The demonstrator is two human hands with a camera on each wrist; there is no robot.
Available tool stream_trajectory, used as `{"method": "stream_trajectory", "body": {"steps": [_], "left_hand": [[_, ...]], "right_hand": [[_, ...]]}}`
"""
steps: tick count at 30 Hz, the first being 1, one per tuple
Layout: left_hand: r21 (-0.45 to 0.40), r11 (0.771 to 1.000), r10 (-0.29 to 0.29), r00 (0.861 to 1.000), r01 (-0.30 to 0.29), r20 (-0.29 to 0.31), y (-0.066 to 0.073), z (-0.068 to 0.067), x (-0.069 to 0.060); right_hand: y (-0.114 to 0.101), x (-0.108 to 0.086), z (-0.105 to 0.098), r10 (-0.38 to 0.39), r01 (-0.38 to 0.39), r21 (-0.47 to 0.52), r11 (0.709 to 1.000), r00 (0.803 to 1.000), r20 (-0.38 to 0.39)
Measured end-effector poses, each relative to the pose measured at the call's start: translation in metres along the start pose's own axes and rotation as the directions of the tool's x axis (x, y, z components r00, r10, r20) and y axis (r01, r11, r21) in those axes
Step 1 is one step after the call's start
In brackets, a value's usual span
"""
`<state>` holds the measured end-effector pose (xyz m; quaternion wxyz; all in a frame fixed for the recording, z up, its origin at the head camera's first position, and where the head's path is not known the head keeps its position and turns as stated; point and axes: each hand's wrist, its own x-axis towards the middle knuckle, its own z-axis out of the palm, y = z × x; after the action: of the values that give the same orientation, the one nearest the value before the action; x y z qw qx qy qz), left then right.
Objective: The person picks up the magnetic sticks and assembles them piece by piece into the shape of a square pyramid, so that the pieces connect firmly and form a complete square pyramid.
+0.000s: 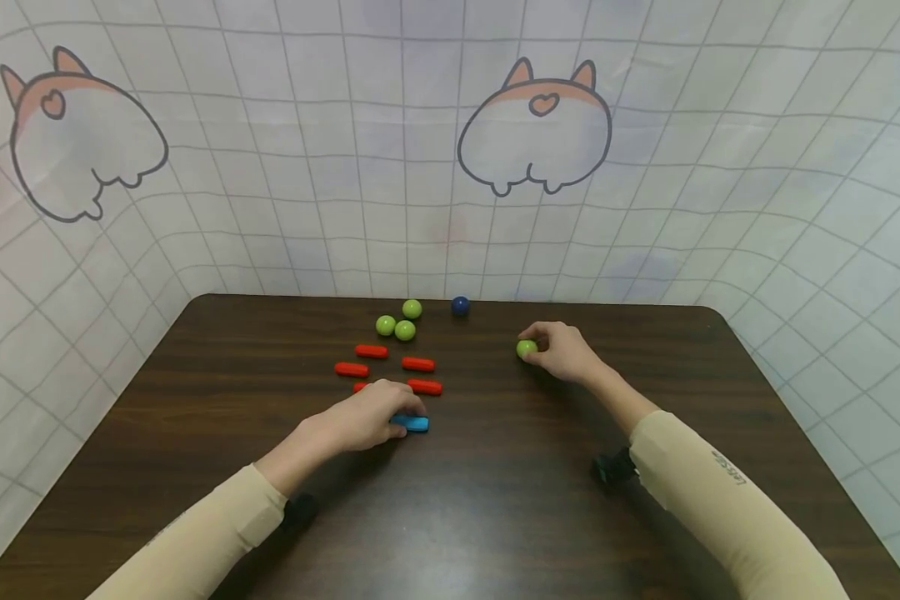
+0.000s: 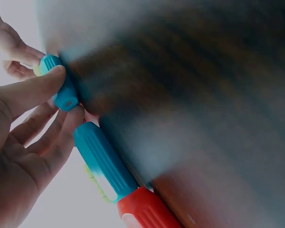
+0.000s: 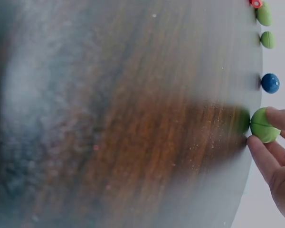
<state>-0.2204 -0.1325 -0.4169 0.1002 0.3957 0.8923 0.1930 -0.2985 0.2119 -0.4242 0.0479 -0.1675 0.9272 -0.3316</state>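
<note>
My left hand (image 1: 367,415) pinches a short blue ribbed stick (image 1: 412,423) between thumb and fingers, low over the brown table. In the left wrist view, this blue stick (image 2: 66,95) has its thumb on one side and a fingertip at its near end. Just below lies a second blue stick (image 2: 104,159), which the hand hides in the head view. On the right, my right hand (image 1: 564,353) holds a light green ball (image 1: 527,348) by thumb and fingers at the tabletop. The right wrist view also has this green ball (image 3: 264,126) in the fingers.
Several red sticks (image 1: 418,364) lie beyond the left hand, one partly covered by it. Behind them, 3 green balls (image 1: 405,331) sit together. A dark blue ball (image 1: 460,306) stands by the table's back edge. A patterned white cloth (image 1: 390,225) hangs behind the table (image 1: 495,500).
</note>
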Motion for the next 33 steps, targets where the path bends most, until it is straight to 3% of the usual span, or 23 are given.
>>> {"method": "stream_trajectory", "body": {"steps": [10, 24, 33], "left_hand": [[0.011, 1.000, -0.012, 1.000, 0.012, -0.010, -0.005, -0.002, 0.004], [-0.014, 1.000, -0.013, 1.000, 0.013, -0.012, -0.005, 0.003, 0.002], [-0.019, 1.000, -0.007, 1.000, 0.006, -0.028, -0.006, -0.003, 0.008]], "right_hand": [[-0.004, -0.001, 0.001, -0.044, 0.044, 0.016, 0.999, 0.999, 0.002], [-0.005, -0.008, 0.009, -0.038, 0.038, 0.030, 0.999, 0.999, -0.016], [-0.008, -0.007, 0.006, -0.043, 0.044, 0.049, 0.998, 0.999, -0.022]]}}
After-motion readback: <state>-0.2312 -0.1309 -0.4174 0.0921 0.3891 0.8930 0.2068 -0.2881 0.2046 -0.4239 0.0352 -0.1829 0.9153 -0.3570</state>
